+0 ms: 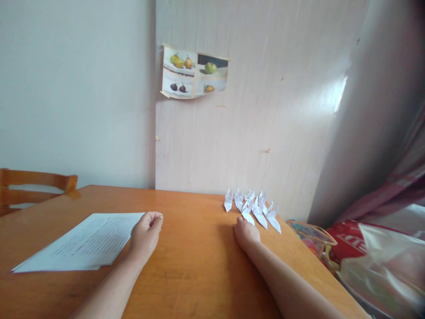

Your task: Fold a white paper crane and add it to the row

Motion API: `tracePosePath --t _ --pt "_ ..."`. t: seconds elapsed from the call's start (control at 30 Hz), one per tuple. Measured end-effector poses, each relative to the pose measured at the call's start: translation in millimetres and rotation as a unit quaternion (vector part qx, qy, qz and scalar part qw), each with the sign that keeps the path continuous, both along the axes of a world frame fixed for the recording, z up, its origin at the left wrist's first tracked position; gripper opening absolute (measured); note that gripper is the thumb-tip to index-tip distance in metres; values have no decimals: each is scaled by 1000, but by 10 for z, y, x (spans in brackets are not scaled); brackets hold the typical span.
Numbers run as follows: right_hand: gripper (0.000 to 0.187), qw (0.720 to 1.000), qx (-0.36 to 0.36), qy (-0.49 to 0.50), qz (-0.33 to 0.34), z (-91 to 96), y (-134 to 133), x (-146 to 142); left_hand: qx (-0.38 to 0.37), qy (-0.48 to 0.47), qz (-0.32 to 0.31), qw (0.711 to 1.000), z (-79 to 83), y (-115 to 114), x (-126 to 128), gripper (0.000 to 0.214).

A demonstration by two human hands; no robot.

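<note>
Bare forearms point(108, 288) over smooth wood table point(186, 261). L hand point(147, 232): fingers curled narrow, nr flat printed sheets point(86, 243). R hand point(246, 232): curled at pointed wht folded-paper figures point(260, 215), far R corner; can't tell if gripping.

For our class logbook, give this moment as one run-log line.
left hand: curled, by papers | right hand: at cranes, contact unclear | cranes: grouped on table

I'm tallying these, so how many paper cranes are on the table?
7 visible paper cranes: four at back, three in front by the right hand; overlap may hide more.
</note>
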State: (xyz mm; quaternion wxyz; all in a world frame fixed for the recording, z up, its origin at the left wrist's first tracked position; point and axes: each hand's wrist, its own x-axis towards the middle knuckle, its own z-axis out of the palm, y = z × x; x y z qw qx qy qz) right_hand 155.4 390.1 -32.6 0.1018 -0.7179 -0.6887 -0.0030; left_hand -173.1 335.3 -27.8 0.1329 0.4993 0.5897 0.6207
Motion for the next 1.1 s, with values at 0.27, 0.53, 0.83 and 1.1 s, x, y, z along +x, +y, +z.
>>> tracePosePath --t 0.27,0.53,0.83,1.1 --pt "16 998 -15 49 40 -10 -294 62 -18 104 -4 994 -4 20 3 23" --pt "23 995 4 48 86 -111 -536 -14 -18 116 2 993 -29 70 -65 21" --pt "25 990 11 48 134 -104 -497 54 -35 108 24 993 27 81 -188 28" --pt "21 986 21 38 159 -95 -512 60 -48 118 30 991 0 105 -274 31"
